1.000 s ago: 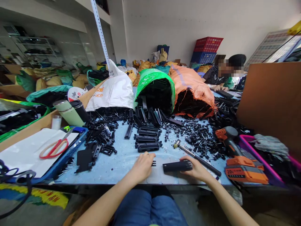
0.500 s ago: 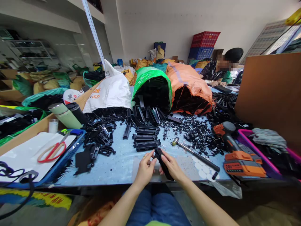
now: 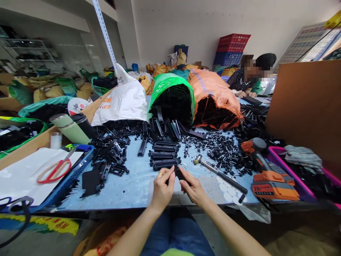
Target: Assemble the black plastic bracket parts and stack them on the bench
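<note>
One black part (image 3: 179, 173): held over the counter (image 3: 133, 188), close to its near edge
Left hand (image 3: 163, 185): pinching its far end
Right hand (image 3: 195, 189): grasping its side
Counter edge: a slackened grip could send it over

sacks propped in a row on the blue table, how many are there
3: a white sack on the left, a green sack in the middle and an orange sack on the right. Others may be hidden behind them.
</note>
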### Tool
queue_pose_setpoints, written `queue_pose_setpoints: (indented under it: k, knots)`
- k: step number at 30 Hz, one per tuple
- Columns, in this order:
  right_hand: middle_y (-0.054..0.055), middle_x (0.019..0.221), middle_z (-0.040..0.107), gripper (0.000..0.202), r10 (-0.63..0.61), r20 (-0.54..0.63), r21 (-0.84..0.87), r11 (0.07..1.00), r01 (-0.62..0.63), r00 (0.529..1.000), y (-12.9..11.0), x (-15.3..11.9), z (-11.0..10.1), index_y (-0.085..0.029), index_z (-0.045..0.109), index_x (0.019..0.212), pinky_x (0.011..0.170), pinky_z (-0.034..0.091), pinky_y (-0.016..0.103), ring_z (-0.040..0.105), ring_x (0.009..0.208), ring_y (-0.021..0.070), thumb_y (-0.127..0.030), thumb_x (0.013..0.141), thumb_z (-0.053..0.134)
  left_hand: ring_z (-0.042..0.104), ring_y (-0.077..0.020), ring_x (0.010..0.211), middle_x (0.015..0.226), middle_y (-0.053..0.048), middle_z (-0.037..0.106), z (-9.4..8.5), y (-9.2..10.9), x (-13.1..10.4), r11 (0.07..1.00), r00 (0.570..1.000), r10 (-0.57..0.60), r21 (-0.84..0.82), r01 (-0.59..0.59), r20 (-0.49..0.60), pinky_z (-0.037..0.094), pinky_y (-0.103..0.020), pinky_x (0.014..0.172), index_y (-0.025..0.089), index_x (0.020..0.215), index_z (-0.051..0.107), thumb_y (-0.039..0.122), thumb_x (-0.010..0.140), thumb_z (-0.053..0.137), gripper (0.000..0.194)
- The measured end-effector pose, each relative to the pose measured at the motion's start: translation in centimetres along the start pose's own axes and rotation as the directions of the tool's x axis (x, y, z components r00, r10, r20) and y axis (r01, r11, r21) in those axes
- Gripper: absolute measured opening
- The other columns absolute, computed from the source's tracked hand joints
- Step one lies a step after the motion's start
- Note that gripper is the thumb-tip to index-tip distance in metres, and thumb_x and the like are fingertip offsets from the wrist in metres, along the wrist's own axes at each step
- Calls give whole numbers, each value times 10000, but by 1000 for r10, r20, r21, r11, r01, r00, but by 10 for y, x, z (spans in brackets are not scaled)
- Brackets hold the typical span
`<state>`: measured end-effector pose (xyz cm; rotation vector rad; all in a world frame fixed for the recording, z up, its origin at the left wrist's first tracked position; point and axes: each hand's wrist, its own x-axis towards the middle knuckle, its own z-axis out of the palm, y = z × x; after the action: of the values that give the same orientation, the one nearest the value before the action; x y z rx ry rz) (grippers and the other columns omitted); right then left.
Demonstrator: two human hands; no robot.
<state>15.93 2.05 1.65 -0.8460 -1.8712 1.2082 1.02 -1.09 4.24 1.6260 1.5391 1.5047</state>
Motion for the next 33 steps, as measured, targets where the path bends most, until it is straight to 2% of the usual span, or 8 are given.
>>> queue_pose_setpoints:
  k: [2, 7, 13, 17, 21, 26, 30, 33]
  knots:
    - [37, 875, 521, 469, -46, 34, -49, 998, 47, 998, -3, 0, 0, -284, 369, 1359, 543, 499, 248, 502, 572, 90, -366, 902, 434, 555, -142, 766, 828, -55, 573, -6, 1, 6, 998, 995, 59, 1, -60, 84, 466, -277, 723, 176, 1072, 638, 274, 869, 481, 274]
    - [77, 1044, 542, 484, -35, -243, 100, 993, 61, 969, -11, 4, 18, -283, 299, 1388, 521, 497, 253, 503, 542, 82, -350, 919, 395, 558, -125, 759, 926, -63, 557, 0, 6, 4, 994, 998, 63, -84, -63, -1, 481, -256, 680, 197, 1223, 524, 256, 901, 423, 342]
    - [101, 1141, 535, 496, -121, -232, -38, 993, 115, 965, -27, 6, 22, -261, 314, 1388, 624, 522, 279, 572, 702, 146, -365, 911, 401, 567, -144, 849, 993, -81, 588, 1, 7, -2, 980, 973, 198, -1, -200, -122, 483, -259, 719, 195, 1266, 472, 182, 906, 392, 370]
    - [98, 1102, 550, 528, -301, -159, -214, 940, 265, 940, -34, 1, 17, -246, 277, 1404, 769, 503, 327, 555, 916, 201, -353, 907, 420, 564, -143, 887, 1019, -86, 598, -15, 8, 5, 922, 922, 388, 0, -388, 11, 479, -255, 752, 185, 1274, 461, 121, 883, 418, 399]
    - [96, 1156, 528, 537, -352, -182, -288, 912, 293, 918, -36, 0, 16, -261, 240, 1414, 823, 482, 332, 529, 1003, 208, -319, 911, 420, 566, -139, 871, 992, -84, 604, -27, 11, 15, 912, 911, 410, -26, -409, 37, 481, -252, 742, 174, 1244, 486, 115, 877, 424, 378]
    - [96, 1139, 532, 544, -348, -169, -293, 911, 290, 922, -26, 4, 20, -255, 237, 1415, 829, 473, 338, 536, 977, 206, -323, 908, 423, 556, -131, 781, 866, -67, 602, -39, 11, 34, 892, 870, 451, -82, -444, 200, 479, -250, 685, 157, 1206, 514, 145, 878, 425, 340]
    - [84, 1101, 531, 533, -180, -97, -204, 966, 157, 979, -13, 11, 19, -266, 194, 1422, 692, 501, 288, 567, 746, 136, -342, 927, 376, 573, -162, 867, 950, -87, 613, -28, -5, 30, 961, 945, 274, -17, -275, 178, 483, -297, 759, 168, 1154, 545, 239, 899, 400, 302]
    - [58, 1057, 565, 497, -68, 145, -309, 945, 110, 987, -1, 32, 0, -285, 258, 1402, 702, 492, 282, 572, 735, 126, -378, 927, 373, 609, -163, 699, 849, -75, 628, -9, -26, 4, 989, 989, -146, 39, 145, 21, 513, -302, 633, 163, 1205, 491, 350, 924, 313, 381]
